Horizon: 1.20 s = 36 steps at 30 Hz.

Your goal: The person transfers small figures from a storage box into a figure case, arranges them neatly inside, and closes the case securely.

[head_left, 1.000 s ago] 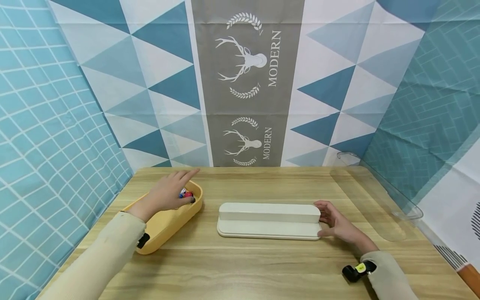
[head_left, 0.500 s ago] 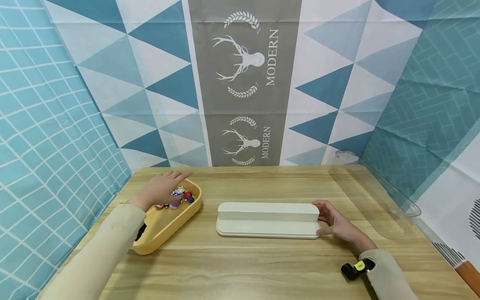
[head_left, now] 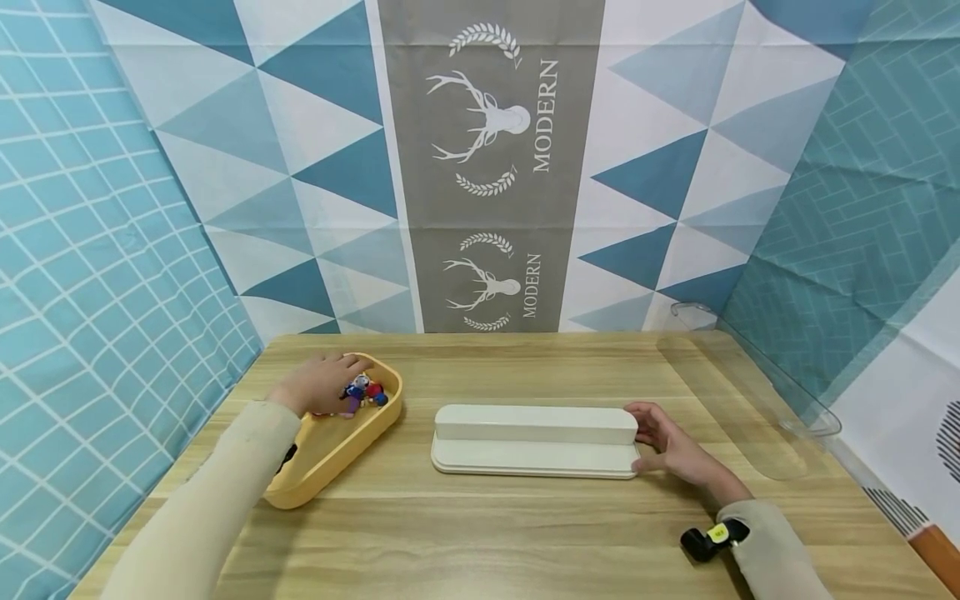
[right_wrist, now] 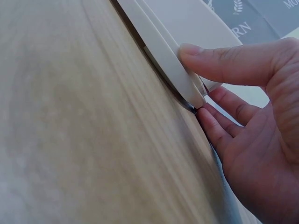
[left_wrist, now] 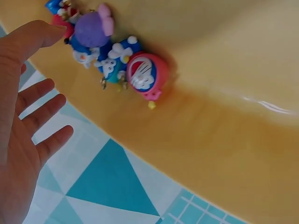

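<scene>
Over the far end of a yellow oval tray [head_left: 339, 468] hovers my left hand [head_left: 318, 383], its fingers spread and holding nothing. Several small colourful figurines [head_left: 363, 392] are clustered in that end of the tray, partly hidden by the hand. In the left wrist view a purple figurine [left_wrist: 88, 30] is close to the thumb, and a pink-rimmed one [left_wrist: 147, 74] lies farther off. My right hand [head_left: 678, 450] grips the right end of a white two-step display stand [head_left: 536, 455], thumb on the lower step's edge [right_wrist: 175, 65] and fingers around its end.
A clear plastic cover [head_left: 738, 400] lies along the right side of the wooden table [head_left: 510, 533]. Patterned cloth [head_left: 495, 167] hangs behind the table's back edge, and blue tile-print cloth [head_left: 112, 250] on the left.
My left hand has drawn back left and lowered over the figurines, uncovering more of them than a second ago. The right hand keeps its grip on the stand's end.
</scene>
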Motion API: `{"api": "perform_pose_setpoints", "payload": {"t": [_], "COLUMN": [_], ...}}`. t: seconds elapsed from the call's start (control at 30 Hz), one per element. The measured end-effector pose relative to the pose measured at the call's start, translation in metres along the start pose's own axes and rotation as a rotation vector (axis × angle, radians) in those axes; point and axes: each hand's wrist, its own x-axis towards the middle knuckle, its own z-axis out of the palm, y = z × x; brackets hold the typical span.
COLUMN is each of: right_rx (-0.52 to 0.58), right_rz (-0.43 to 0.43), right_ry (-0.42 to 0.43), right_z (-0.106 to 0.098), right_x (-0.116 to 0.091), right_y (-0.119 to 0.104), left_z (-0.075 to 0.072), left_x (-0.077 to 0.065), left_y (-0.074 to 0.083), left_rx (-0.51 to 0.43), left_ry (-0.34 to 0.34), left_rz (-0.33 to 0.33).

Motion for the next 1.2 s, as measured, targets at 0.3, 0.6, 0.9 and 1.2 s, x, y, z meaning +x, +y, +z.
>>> {"api": "perform_pose_setpoints", "payload": {"t": [0.3, 0.6, 0.9, 1.2], "right_rx": [0.002, 0.004, 0.004, -0.001], "right_rz": [-0.024, -0.023, -0.018, -0.020], "right_ry": [-0.006, -0.016, -0.008, -0.011], "right_z": [0.000, -0.001, -0.002, 0.000], "right_x": [0.000, 0.000, 0.000, 0.000], "right_y": [-0.001, 0.001, 0.003, 0.001], "left_z": [0.024, 0.045, 0.050, 0.046], "left_x": [0.002, 0.000, -0.002, -0.001], "left_y": [-0.007, -0.013, -0.008, -0.001], "left_rx": [0.150, 0.132, 0.199, 0.248], "left_ry": [0.093, 0.181, 0.203, 0.197], "left_rz": [0.118, 0.142, 0.141, 0.137]}}
